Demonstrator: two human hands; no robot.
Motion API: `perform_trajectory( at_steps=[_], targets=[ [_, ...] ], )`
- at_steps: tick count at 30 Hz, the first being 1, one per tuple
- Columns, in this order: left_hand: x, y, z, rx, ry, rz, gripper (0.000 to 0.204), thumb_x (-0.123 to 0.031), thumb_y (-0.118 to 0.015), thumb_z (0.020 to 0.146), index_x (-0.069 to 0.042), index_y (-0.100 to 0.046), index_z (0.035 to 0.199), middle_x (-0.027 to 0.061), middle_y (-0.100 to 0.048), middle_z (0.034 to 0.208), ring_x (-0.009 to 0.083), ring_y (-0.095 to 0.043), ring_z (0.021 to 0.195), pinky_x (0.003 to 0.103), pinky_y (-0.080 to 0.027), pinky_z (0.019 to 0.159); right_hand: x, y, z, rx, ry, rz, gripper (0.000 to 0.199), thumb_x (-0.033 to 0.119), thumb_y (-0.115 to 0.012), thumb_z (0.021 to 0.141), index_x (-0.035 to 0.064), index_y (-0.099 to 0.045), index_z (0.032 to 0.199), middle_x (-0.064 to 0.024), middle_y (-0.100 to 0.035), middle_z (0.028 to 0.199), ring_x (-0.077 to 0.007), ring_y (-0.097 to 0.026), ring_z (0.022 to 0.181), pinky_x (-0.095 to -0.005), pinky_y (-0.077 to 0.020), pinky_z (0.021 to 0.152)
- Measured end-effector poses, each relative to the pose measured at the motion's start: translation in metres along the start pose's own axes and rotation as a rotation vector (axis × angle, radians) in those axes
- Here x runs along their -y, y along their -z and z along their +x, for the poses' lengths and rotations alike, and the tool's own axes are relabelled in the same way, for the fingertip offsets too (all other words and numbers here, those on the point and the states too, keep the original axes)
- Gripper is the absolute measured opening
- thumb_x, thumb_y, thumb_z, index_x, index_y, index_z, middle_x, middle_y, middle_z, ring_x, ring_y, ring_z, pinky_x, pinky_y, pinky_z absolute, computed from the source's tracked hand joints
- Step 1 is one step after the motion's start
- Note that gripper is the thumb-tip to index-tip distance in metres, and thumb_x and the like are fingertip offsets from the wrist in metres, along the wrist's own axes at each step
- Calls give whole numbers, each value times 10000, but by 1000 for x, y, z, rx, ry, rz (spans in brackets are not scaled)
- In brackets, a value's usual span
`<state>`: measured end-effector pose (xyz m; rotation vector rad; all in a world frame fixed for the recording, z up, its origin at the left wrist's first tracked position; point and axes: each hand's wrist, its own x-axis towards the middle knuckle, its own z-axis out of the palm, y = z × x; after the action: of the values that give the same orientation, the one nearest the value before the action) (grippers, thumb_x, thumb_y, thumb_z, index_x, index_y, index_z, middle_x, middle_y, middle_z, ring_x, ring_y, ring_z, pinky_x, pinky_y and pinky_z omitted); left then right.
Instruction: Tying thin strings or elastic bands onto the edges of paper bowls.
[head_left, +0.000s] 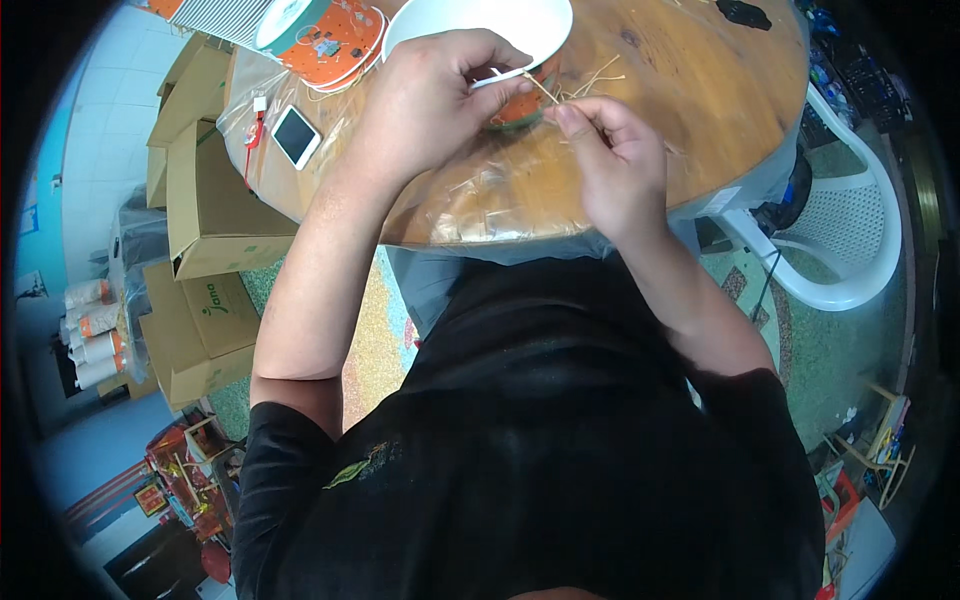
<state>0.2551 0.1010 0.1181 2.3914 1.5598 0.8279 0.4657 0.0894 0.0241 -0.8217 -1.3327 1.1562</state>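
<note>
Above the tabletop, a thin straw-coloured cord (pixel 542 88) runs between my two hands. My left hand (pixel 435 95) is closed, with thumb and forefinger pinching one part of the cord. My right hand (pixel 622 165) pinches it lower down, near a crossing of strands. Loose cord ends (pixel 602 78) stick out beyond the right fingertips. Just behind the hands stands a wide white bowl-like container (pixel 500 28). An orange piece with a green edge (pixel 528 112) shows below its rim, partly covered by my left hand.
An orange patterned tub (pixel 335 50) lies at the far left of the plastic-covered round wooden table (pixel 700 110). Near it are a white phone (pixel 296 137) and a red cable (pixel 256 130). Cardboard boxes (pixel 215 200) stand left; a white plastic chair (pixel 845 230) stands right.
</note>
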Motion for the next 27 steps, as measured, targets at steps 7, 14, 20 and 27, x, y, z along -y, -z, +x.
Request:
perform_trajectory(
  at_steps=[7, 14, 20, 27],
  targets=[
    [-1, 1, -3, -43, -86, -101, 383, -166, -915, 967, -89, -790, 1321, 48, -834, 1103, 144, -795, 978, 302, -651, 852, 7, 7, 11, 66, -138, 220, 219, 174, -727, 1141, -32, -800, 1156, 58, -672, 882, -8, -544, 793, -217, -443, 722],
    [4, 1, -1, -12, -320, -72, 267, -44, -846, 978, -101, -830, 1238, 61, -810, 1155, 186, -802, 963, 307, -672, 809, 29, 16, 19, 98, -138, 150, 229, 177, -696, 1150, -27, -797, 1134, 54, -671, 882, -3, -546, 805, -210, -432, 729],
    [10, -3, -2, -46, -348, 11, 194, -13, -821, 978, -68, -839, 1163, 63, -804, 1143, 203, -814, 939, 315, -687, 779, 32, 12, 11, 192, 15, 89, 177, 110, -704, 1130, -42, -768, 1067, 24, -660, 872, -45, -579, 822, -238, -472, 762],
    [17, -7, 0, -52, -340, 14, 213, 5, -807, 956, -66, -831, 1155, 73, -812, 1090, 206, -817, 906, 307, -692, 748, 31, 12, 10, 216, 148, -39, 136, 98, -749, 1091, -28, -781, 1052, -33, -689, 921, -80, -615, 829, -265, -496, 758]
  ],
)
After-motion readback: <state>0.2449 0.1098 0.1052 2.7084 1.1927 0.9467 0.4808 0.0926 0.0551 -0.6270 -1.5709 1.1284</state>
